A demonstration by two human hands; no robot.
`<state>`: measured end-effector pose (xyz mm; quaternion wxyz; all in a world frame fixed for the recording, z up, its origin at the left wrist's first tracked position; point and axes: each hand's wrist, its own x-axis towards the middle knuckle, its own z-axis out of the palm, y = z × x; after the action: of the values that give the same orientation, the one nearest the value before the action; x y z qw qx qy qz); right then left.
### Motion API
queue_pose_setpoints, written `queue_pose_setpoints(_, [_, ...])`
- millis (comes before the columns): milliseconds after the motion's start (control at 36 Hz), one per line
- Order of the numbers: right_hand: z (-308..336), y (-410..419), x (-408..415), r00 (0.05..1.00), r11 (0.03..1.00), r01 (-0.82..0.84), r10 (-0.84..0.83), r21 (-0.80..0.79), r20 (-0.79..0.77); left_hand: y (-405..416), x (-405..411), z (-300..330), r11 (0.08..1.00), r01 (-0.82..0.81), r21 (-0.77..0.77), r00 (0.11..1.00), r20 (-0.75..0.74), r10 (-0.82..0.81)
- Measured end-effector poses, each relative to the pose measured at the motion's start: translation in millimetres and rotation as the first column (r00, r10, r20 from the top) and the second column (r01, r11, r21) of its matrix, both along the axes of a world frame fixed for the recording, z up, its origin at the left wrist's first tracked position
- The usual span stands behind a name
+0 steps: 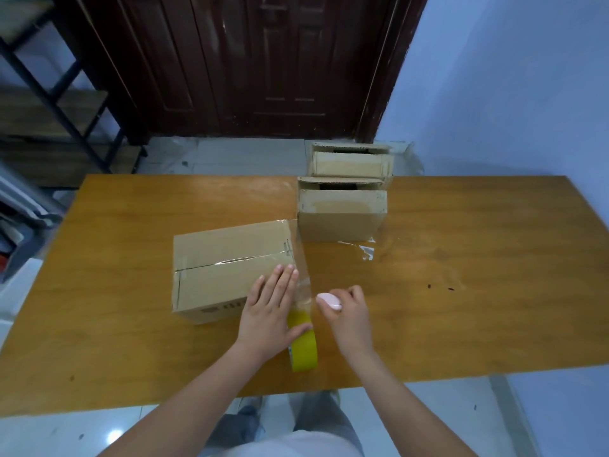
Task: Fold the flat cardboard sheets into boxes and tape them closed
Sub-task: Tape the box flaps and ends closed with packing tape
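Home room (likely): panelled wooden door [263,61], tiled floor [230,153], shelving [49,103].

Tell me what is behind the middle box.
Behind the middle box stands a second cardboard box, top flap partly open. Its lower part is hidden, so what it stands on is unclear.

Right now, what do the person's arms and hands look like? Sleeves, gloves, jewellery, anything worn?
Both forearms are bare as far up as the frame shows: no sleeves in view, no gloves. No watch, bracelet or ring is visible on the left hand or the right hand. The fingernails on the left hand look short and unpainted. At the bottom edge, a white top and grey trousers show.
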<state>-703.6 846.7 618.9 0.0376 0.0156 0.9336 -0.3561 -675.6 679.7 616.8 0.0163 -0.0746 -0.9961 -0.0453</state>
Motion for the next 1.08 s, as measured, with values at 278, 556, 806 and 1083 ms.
queue_pose_setpoints(278, [-38.8, 45.8, 2.4, 0.974, 0.893, -0.015, -0.088, 0.450, 0.207, 1.6, -1.2, 1.0, 1.000, -0.025, -0.016, 0.999, 0.047, 0.025])
queue_pose_setpoints(556, [-16.1, -21.2, 18.7, 0.924, 0.776, 0.174, 0.084, -0.607, 0.372, 1.6, -0.1, 0.1, 1.000, 0.013, 0.006, 0.999, -0.051, -0.013])
queue_pose_setpoints(806, [-19.6, -30.5, 26.3, 0.904, 0.695, 0.261, 0.067, -0.670, 0.422, -8.3, -6.7, 8.6, 0.994, 0.105, 0.002, 0.988, -0.110, -0.104])
queue_pose_setpoints(1083, [-19.6, -27.6, 36.7, 0.905, 0.688, 0.327, -0.029, -0.648, 0.425, -18.3, -31.0, 9.8, 0.978, 0.183, 0.099, 0.926, -0.350, -0.138])
